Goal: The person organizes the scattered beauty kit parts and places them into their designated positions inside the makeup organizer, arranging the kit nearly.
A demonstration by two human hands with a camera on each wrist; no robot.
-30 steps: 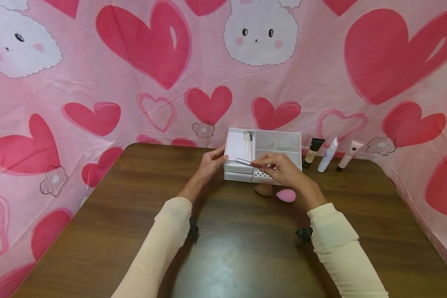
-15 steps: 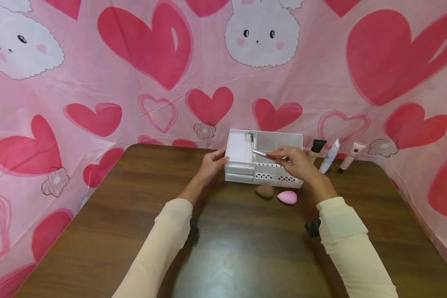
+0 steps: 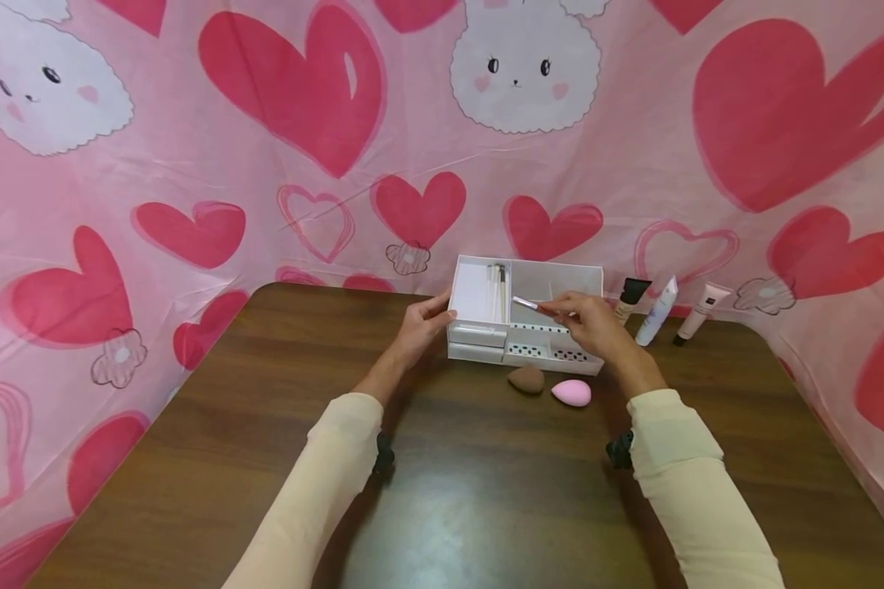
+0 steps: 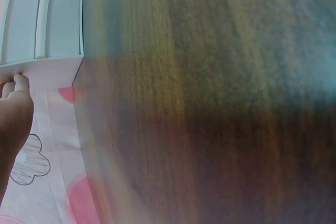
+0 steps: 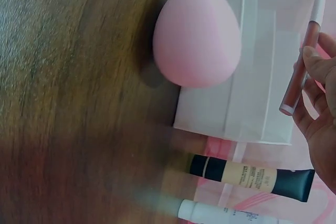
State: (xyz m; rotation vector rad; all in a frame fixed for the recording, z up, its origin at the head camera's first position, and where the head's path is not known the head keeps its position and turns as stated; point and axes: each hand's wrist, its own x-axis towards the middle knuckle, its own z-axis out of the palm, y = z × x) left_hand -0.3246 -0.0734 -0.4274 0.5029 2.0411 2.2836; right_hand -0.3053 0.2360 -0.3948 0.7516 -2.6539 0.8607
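Observation:
A white makeup organizer (image 3: 475,290) stands at the back of the table, with drawers at its left front and dotted panels at its right. My left hand (image 3: 417,331) rests its fingers against the organizer's left side, thumb at the front corner. In the right wrist view, a lip gloss tube (image 5: 300,74), brownish red with a pale cap, is pinched between the thumb and fingers of my right hand (image 5: 323,93). In the head view this hand holds the tube over the organizer's right section, cap pointing left. Several slim brushes (image 3: 497,293) lie in the upper left section.
A brown beauty sponge (image 3: 526,379) and a pink beauty sponge (image 3: 572,393) lie before the organizer. Right of it stand a black-capped beige tube (image 3: 629,299), a white tube (image 3: 657,312) and a pale pink tube (image 3: 702,314). A heart-patterned cloth (image 3: 412,98) hangs behind the table (image 3: 457,499).
My right hand has moved right with the lip gloss, from over the drawers and brushes to over the right section, uncovering the dotted panels. The left hand stays at the organizer's side.

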